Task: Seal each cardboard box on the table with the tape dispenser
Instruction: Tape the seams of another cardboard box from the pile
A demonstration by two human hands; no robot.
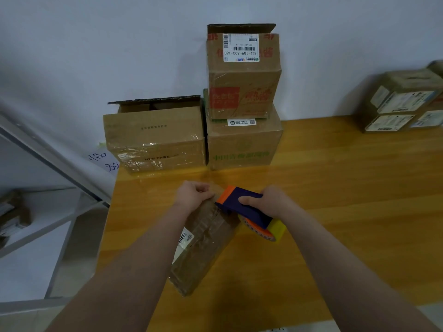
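A long, flat cardboard box (203, 248) lies at a slant on the wooden table (335, 188) in front of me, with clear tape along its top. My left hand (194, 195) rests curled at the box's far end and pinches the clear tape there. My right hand (266, 202) grips a tape dispenser (247, 209) with a dark blue body, an orange front and a yellow rear, held just right of the box's far end. Its tape roll hangs under my hand.
Against the wall stand an open-flapped box (155, 137) at left and a two-box stack, a green-printed box (242, 144) under an open-topped labelled box (242, 75). More labelled boxes (402, 104) sit far right. A metal shelf rack (48, 212) stands left of the table.
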